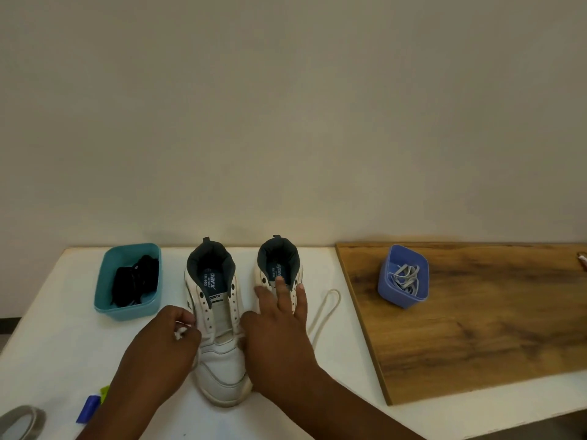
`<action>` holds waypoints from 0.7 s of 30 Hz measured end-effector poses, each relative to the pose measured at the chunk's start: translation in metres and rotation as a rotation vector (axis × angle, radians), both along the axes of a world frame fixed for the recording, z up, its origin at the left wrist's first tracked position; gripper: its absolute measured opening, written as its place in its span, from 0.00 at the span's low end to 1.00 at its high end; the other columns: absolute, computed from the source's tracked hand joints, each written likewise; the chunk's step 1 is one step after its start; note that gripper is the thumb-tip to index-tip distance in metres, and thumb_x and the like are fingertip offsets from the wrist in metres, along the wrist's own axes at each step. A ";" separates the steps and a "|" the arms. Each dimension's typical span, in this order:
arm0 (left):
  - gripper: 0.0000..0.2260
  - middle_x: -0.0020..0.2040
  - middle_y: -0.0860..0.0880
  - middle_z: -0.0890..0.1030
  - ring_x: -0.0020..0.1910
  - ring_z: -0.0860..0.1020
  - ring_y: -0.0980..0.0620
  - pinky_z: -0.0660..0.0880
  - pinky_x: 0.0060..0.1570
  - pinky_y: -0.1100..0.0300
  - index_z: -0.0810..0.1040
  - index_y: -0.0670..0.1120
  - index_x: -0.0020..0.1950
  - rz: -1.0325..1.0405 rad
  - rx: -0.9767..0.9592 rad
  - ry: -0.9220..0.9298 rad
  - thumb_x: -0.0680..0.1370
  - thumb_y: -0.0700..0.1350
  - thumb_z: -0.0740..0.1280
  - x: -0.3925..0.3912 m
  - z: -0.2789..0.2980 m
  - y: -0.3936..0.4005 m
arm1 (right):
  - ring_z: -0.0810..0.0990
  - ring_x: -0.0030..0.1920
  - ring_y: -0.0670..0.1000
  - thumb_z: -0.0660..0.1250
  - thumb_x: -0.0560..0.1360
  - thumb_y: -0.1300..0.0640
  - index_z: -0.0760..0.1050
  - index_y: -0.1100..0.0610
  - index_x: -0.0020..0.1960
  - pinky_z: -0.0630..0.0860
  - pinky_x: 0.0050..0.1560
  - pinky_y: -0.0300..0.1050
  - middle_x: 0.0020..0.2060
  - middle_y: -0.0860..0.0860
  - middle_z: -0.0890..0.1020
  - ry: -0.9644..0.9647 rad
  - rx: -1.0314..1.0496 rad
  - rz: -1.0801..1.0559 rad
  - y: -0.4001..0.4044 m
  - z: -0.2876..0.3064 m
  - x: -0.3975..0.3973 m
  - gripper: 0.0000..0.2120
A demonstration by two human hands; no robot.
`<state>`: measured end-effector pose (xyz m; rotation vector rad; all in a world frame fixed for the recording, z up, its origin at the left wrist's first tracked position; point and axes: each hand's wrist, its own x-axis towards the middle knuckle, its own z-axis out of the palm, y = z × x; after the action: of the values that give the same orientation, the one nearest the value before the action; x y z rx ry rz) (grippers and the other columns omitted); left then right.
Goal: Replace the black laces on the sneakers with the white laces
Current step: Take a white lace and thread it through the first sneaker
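Observation:
Two white sneakers stand side by side on the white table (63, 344), toes toward me. The left sneaker (219, 354) has bare eyelets, with a white lace (324, 312) crossing its lowest pair. My left hand (165, 341) pinches one end of that lace beside the shoe's left side. My right hand (279, 325) lies over the right sneaker (279, 265) with fingers spread and straight, thumb side by the left shoe's lower eyelets. The lace's other part loops on the table right of my right hand. Black laces (133, 281) fill a teal tub (104, 296).
A wooden board (492, 328) covers the table's right part and carries a blue tub (386, 287) holding another white lace (406, 277). A tape roll (22, 423) and a blue and green small object (90, 408) lie near the front left edge. A plain wall stands behind.

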<state>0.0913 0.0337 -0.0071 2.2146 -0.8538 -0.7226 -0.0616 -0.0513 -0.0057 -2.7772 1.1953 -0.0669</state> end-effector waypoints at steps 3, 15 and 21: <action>0.04 0.45 0.56 0.79 0.45 0.76 0.55 0.69 0.43 0.56 0.78 0.54 0.48 -0.017 0.004 -0.037 0.79 0.44 0.67 0.005 -0.001 0.002 | 0.40 0.81 0.64 0.71 0.77 0.49 0.82 0.50 0.59 0.30 0.76 0.65 0.81 0.58 0.57 0.005 -0.005 0.004 -0.010 0.009 -0.004 0.12; 0.07 0.43 0.53 0.81 0.40 0.80 0.53 0.76 0.45 0.55 0.80 0.55 0.47 -0.047 0.081 -0.115 0.81 0.48 0.62 0.014 -0.011 0.005 | 0.39 0.80 0.67 0.71 0.74 0.41 0.85 0.44 0.46 0.41 0.76 0.71 0.81 0.60 0.56 0.033 -0.106 -0.023 -0.008 -0.014 -0.004 0.08; 0.05 0.43 0.56 0.81 0.43 0.78 0.58 0.73 0.45 0.58 0.78 0.58 0.44 -0.153 0.072 -0.073 0.77 0.56 0.70 0.013 -0.015 0.009 | 0.43 0.80 0.67 0.71 0.76 0.45 0.84 0.45 0.45 0.44 0.77 0.70 0.80 0.60 0.58 -0.027 -0.134 -0.066 -0.005 -0.022 0.000 0.06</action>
<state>0.1045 0.0427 -0.0225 2.2696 -1.0584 -0.7582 -0.0618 -0.0561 -0.0279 -2.8393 1.3228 -0.1965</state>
